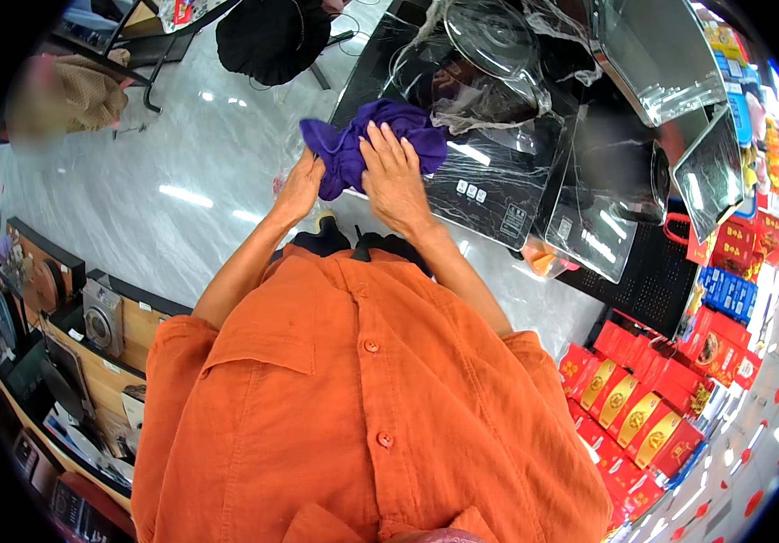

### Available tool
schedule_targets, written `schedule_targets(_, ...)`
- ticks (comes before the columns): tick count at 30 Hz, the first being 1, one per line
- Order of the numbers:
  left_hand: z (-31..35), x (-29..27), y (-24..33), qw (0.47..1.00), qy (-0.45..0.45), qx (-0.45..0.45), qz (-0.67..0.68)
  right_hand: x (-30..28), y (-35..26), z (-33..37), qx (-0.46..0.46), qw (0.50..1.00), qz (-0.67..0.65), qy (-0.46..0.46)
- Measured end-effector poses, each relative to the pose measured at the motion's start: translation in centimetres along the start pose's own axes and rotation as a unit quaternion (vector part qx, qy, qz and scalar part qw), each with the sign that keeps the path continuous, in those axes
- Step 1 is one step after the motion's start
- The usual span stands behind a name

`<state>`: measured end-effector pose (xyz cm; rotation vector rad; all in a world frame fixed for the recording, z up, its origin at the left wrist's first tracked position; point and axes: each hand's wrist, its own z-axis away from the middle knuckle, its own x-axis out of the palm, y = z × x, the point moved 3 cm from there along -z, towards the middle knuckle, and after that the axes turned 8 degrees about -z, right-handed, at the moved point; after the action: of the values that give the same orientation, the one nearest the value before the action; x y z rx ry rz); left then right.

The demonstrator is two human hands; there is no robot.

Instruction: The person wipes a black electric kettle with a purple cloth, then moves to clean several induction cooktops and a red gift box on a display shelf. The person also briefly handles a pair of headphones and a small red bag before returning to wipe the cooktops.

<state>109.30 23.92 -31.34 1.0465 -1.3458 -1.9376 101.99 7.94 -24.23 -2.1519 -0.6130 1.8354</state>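
Observation:
A bunched purple cloth (339,149) lies over the front left corner of a glossy black cooktop panel (471,199). My left hand (299,188) has its fingers closed on the cloth's near left edge, just off the panel; part of the fingers is hidden. From above, my right hand (394,185) holds the cloth's bunched middle, fingers laid over it and thumb at its side. Behind the cloth, clear plastic wrap (489,118) and a glass lid (492,34) rest on the black surface.
More glossy panels (593,226) and a wrapped glass-fronted appliance (656,54) stand to the right. Red gift boxes (634,407) are stacked at the lower right. Wooden shelves (127,335) with goods run along the left. A black round stool (272,41) stands on the grey floor ahead.

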Motion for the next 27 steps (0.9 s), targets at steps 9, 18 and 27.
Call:
schedule_targets(9, 0.5, -0.3, 1.9, 1.000, -0.020, -0.022, -0.006, -8.6, 13.1, 14.3, 0.294, 0.936, 0.122, 0.152)
schedule_targets(18, 0.0, -0.1, 1.5, 0.999, -0.020, -0.025, -0.005, -0.7, 0.4, 7.8, 0.088, 0.990, 0.039, 0.106)
schedule_targets(27, 2.7, -1.1, 5.3, 0.954, 0.036, -0.053, 0.293, -4.7, -1.2, -0.6, 0.258, 0.681, -0.674, 0.124)
